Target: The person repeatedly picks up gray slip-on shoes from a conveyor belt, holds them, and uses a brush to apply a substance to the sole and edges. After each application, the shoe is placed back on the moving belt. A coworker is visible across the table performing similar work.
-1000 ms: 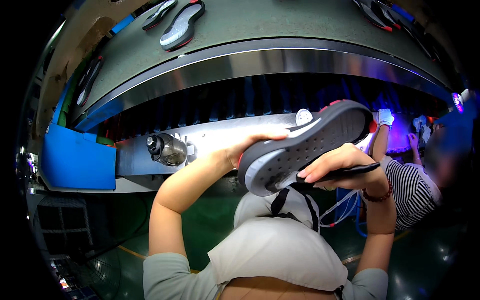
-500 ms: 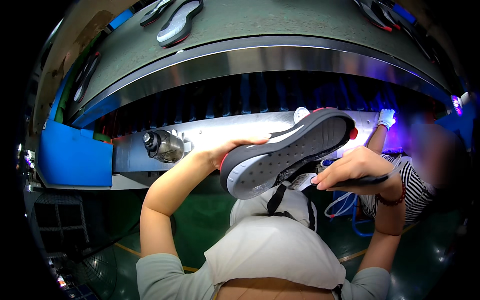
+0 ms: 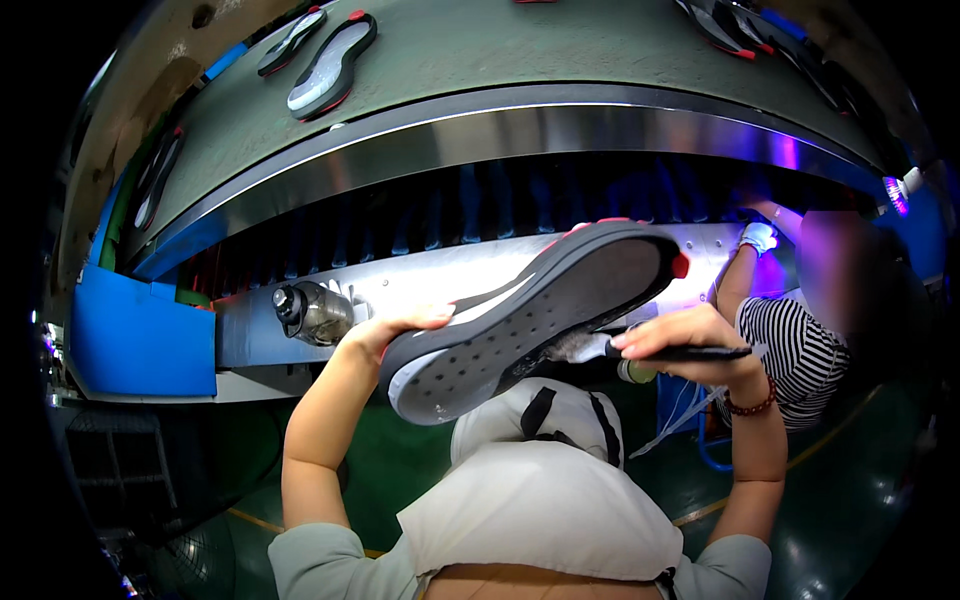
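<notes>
My left hand (image 3: 395,330) is closed round the heel end of a shoe sole (image 3: 480,350), with the thumb along its upper edge. The sole is grey and black with red at the far tip, and it is tilted so its hollow, dotted inner face shows. My right hand (image 3: 695,345) pinches the black handle of a brush (image 3: 583,347). Its pale bristles touch the lower inner edge of the sole near the middle. A shiny wet-looking patch lies around the bristles.
A green conveyor belt (image 3: 480,55) with a metal front edge runs across the back, carrying several soles (image 3: 335,65). A dark bottle (image 3: 320,315) stands on the metal ledge (image 3: 250,335). At right sits a person in a striped top (image 3: 795,345), wearing a white glove (image 3: 758,237) under violet light.
The sole has moved left and slightly down. My right hand has shifted left a little, bringing the bristles onto the sole's inner edge. The whole view has also shifted slightly.
</notes>
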The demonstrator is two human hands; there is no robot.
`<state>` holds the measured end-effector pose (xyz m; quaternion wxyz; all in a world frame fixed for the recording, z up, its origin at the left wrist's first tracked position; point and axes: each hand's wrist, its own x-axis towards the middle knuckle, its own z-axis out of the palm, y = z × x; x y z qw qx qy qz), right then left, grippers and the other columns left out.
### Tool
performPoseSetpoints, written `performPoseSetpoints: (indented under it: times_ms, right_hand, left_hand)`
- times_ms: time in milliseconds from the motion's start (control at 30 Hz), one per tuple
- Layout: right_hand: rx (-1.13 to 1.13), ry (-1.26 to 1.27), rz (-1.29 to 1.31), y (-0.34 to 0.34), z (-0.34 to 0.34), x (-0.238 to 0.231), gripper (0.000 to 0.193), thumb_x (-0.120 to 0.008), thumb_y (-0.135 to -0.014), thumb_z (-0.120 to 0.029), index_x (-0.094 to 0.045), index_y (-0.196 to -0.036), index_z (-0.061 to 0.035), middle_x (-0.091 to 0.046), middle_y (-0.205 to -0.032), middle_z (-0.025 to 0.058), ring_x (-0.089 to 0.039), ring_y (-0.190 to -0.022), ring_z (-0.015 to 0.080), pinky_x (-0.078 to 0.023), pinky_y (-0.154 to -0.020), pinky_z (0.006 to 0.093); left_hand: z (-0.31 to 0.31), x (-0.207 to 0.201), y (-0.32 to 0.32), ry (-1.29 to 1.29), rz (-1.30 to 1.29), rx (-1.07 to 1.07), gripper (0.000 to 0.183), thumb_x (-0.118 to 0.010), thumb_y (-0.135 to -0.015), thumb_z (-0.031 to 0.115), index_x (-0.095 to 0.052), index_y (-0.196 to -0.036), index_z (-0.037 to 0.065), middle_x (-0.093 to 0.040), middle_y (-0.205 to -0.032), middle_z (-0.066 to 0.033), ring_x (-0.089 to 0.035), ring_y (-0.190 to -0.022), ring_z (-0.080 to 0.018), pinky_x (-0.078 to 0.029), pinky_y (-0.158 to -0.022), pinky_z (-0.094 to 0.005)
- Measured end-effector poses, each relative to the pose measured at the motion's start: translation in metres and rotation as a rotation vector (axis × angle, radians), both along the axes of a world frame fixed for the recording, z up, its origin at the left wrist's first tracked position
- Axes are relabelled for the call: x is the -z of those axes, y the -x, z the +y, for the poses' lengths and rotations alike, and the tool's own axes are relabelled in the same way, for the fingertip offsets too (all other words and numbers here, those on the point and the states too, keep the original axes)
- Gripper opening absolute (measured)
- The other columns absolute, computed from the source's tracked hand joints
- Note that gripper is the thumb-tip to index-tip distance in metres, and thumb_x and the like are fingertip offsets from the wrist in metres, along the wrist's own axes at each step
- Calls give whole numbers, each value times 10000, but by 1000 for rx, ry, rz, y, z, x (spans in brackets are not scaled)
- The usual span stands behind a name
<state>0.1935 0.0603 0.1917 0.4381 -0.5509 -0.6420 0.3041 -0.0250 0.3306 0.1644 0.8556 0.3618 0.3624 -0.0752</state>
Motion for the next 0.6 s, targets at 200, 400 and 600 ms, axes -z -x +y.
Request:
performPoseSetpoints:
  times_ms: [200, 400, 600]
  right_hand:
    - [126, -44, -16, -2, -12, -8, 191, -652, -685, 41, -635, -869, -4, -642, -924, 119, -625, -863, 213, -491, -763, 287]
    - [150, -1, -93, -4, -22, -10, 208, -668, -677, 24, -638, -882, 1, -645, -902, 137, -632, -822, 214, -494, -746, 286]
    - [208, -121, 197, 45, 28, 16, 189, -657, -722, -15, -639, -910, -5, -645, -899, 124, -601, -689, 108, -487, -558, 197]
  left_hand:
    - [12, 15, 15, -5, -102, 65, 446, -685, -659, 140, -561, -1070, 17, -597, -994, -110, -567, -886, -178, -448, -802, -285]
    - [3, -1, 22, -92, -166, 64, 431, -643, -659, 108, -561, -1070, 8, -605, -991, -117, -583, -860, -194, -463, -780, -291]
    - [-30, 65, -22, 360, -382, -57, 362, -551, -782, 223, -560, -1047, -23, -617, -972, -152, -608, -860, -235, -483, -797, -359]
